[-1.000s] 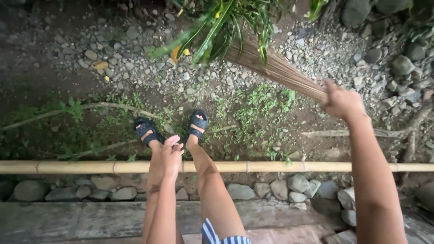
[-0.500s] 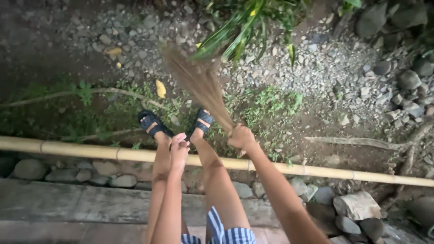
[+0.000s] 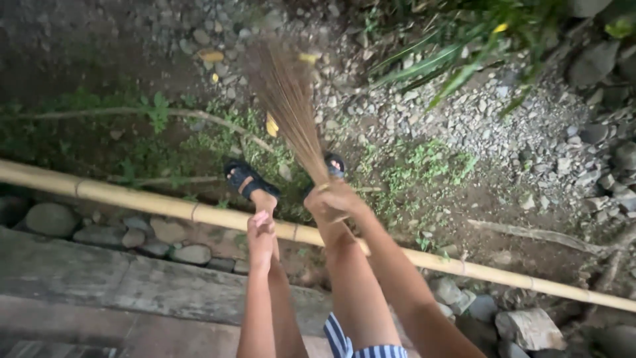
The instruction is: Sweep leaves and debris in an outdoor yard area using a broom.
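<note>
Head view has you mid-sweep, right hand clenched round the stick broom, left hand loosely curled and empty; I'd flick those yellow leaves off the gravel next.

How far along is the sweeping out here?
Hard to call much done: the gravel ground is littered, with yellow leaves in front of the sandalled feet. In hand: the right hand grips the stick broom, bristles fanned over the gravel; the left hand rests on the left leg. The leaves are left to clear.
</note>
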